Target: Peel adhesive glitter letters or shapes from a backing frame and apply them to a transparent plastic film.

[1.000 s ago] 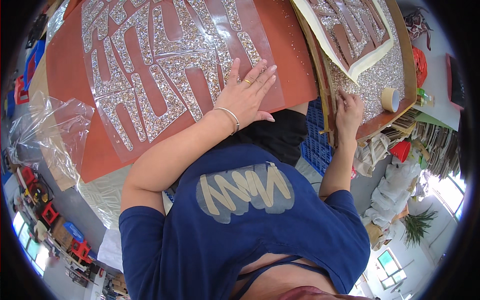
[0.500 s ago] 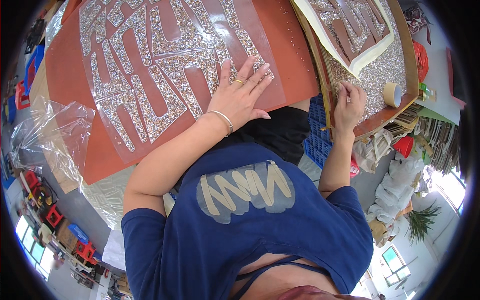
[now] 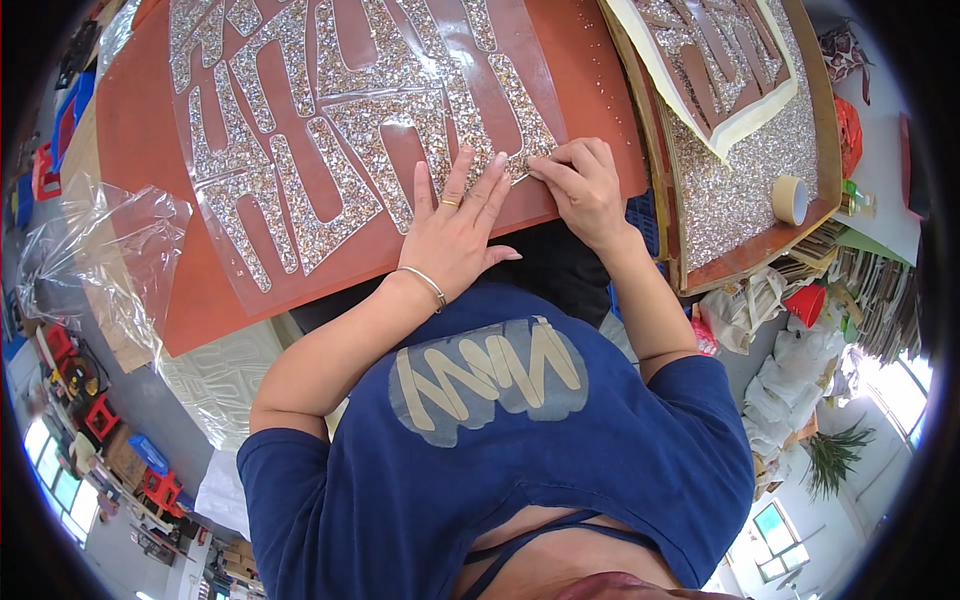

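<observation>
A clear plastic sheet [image 3: 505, 225] with a pattern of glittering rhinestone shapes [image 3: 345, 215] lies on the reddish-brown board [image 3: 200, 315]. My left hand [image 3: 455, 215] rests flat across the lower right part of the pattern, fingers spread. Close by on the right, my right hand [image 3: 585, 190] is pinched at the pattern's lower right corner. Whatever is between its fingertips is too small to make out. To the right stands a shallow wooden tray [image 3: 765, 247] of loose glittering stones [image 3: 725, 205], with a brown cut-out stencil [image 3: 725, 75] edged in cream lying on them.
A roll of tape [image 3: 789, 200] sits in the tray's near right corner. Stray stones [image 3: 603, 80] dot the board beside the sheet. Crumpled clear film [image 3: 110, 260] hangs over the left edge. A blue crate [image 3: 642, 222] is below, between board and tray.
My right hand has moved left from the tray of stones to the pattern's lower right corner. My left hand has shifted slightly left and down, still flat on the sheet.
</observation>
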The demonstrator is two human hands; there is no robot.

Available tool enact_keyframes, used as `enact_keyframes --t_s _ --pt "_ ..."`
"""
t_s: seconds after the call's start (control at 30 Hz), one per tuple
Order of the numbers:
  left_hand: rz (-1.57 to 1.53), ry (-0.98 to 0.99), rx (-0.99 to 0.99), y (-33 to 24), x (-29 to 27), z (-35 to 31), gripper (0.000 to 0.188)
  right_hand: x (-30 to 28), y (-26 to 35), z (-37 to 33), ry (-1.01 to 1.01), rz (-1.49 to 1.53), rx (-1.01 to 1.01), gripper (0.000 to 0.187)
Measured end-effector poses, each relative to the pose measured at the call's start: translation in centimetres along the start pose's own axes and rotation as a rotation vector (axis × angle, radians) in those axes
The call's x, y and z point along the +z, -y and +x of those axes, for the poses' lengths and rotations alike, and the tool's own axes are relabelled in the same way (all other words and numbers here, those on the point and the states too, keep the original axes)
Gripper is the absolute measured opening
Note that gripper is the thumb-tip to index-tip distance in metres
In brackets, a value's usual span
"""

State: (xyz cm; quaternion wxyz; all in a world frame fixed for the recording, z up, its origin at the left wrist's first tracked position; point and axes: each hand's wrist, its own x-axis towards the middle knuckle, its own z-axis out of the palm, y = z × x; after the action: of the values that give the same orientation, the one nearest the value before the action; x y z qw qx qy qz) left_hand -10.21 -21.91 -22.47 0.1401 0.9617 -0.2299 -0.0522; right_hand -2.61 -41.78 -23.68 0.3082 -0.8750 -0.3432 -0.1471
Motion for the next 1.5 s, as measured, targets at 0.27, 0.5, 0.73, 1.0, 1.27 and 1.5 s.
enact_keyframes --t_s 0.27,0.5,0.73,1.0,1.27,1.5 --pt "0.067 0.018 0.015 -0.4 0.0 0.9 0.092 0.4 0.1 -0.1 0.029 0.023 -0.099 0.028" --pt "0.076 0.022 0.005 -0.6 0.4 1.0 0.095 -0.5 -0.7 -0.2 -0.115 0.056 0.112 0.021" --pt "0.057 -0.057 0.130 -1.0 0.6 4.7 0.089 -2.5 -1.9 -2.4 -0.176 -0.053 0.277 0.016" --pt "0.050 -0.024 0.144 -0.3 -0.2 4.3 0.087 -1.2 -0.8 -1.2 -0.119 -0.026 0.156 0.022" --pt "0.027 0.000 0.004 -1.2 0.3 1.7 0.091 -1.2 -1.2 -1.2 0.000 -0.107 0.046 0.032" --pt "0.005 -0.092 0.103 -1.5 1.2 5.2 0.089 -7.3 -2.4 -2.4 -0.272 -0.306 0.333 0.024"
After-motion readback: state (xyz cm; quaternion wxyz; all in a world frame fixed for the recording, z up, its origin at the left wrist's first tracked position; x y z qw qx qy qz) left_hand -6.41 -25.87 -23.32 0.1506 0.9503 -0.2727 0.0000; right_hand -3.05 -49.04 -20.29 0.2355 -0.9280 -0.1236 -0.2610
